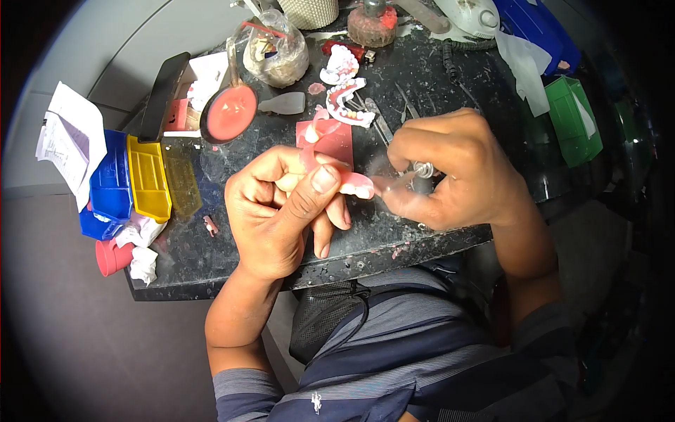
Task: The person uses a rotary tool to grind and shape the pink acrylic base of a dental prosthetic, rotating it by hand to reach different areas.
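Observation:
Between thumb and fingers, my left hand point(281, 204) grips a pink wax denture piece point(356, 186) with pale teeth along its edge. My right hand point(450, 169) is closed around a small tool with a shiny metal end point(424, 169). Motion blurs the rest of that tool near the denture piece, so its kind and any contact cannot be made out. Behind my left hand lies a pink wax sheet point(340, 144), with a curled wax strip on it. Two dental casts, one upper point(340, 65) and one horseshoe-shaped point(346, 105), rest farther back.
A pan of pink wax point(232, 112) and a cloudy jar point(281, 63) stand at the back left. Metal instruments point(380, 123) lie behind my right hand. Blue point(111, 176) and yellow bins point(149, 179) line the left edge; a green bin point(571, 123) is at right.

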`<action>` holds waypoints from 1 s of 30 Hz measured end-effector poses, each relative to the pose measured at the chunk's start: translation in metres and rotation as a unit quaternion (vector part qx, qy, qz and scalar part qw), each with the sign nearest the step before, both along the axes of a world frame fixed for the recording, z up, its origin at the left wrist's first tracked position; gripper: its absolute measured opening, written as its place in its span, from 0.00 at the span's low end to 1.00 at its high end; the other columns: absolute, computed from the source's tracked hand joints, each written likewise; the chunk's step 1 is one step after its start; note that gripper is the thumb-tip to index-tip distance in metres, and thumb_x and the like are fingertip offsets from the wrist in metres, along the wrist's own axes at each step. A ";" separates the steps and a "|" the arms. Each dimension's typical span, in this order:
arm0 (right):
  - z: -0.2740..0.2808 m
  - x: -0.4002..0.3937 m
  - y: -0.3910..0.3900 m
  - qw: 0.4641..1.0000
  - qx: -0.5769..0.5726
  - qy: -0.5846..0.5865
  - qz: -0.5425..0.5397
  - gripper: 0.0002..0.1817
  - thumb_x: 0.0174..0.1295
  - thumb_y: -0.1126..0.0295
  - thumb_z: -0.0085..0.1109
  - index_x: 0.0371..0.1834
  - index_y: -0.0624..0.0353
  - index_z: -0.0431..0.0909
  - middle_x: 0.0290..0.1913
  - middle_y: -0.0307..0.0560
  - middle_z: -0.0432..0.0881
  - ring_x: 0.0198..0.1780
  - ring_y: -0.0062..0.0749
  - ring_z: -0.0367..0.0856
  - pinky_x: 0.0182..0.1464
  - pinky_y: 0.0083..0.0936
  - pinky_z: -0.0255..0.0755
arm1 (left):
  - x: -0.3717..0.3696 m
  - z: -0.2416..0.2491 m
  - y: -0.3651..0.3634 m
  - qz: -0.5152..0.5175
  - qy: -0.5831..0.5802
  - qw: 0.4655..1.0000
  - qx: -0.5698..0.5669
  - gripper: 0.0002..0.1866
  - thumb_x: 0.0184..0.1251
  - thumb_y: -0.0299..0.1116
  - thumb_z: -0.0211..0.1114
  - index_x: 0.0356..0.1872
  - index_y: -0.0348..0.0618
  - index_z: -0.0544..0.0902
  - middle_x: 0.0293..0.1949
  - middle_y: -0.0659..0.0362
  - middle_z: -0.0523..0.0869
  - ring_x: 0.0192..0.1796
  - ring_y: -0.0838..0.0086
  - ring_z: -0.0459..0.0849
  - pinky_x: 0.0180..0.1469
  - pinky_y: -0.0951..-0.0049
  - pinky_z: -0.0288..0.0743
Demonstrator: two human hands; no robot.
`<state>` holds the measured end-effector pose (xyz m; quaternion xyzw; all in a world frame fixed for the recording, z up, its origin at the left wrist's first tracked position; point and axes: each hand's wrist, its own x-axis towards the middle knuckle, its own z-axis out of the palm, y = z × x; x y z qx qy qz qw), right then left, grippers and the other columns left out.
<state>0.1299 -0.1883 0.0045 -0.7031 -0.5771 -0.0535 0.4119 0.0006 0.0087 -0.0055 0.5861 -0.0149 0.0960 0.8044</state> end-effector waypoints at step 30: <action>0.009 0.000 -0.008 0.994 -0.012 0.090 0.054 0.14 0.46 0.67 0.78 0.26 0.61 0.80 0.22 0.45 0.79 0.19 0.33 0.77 0.22 0.25 0.66 | -0.001 0.000 -0.008 0.002 -0.042 0.998 0.049 0.17 0.75 0.32 0.70 0.53 0.30 0.75 0.42 0.46 0.88 0.37 0.69 0.89 0.42 0.72 0.83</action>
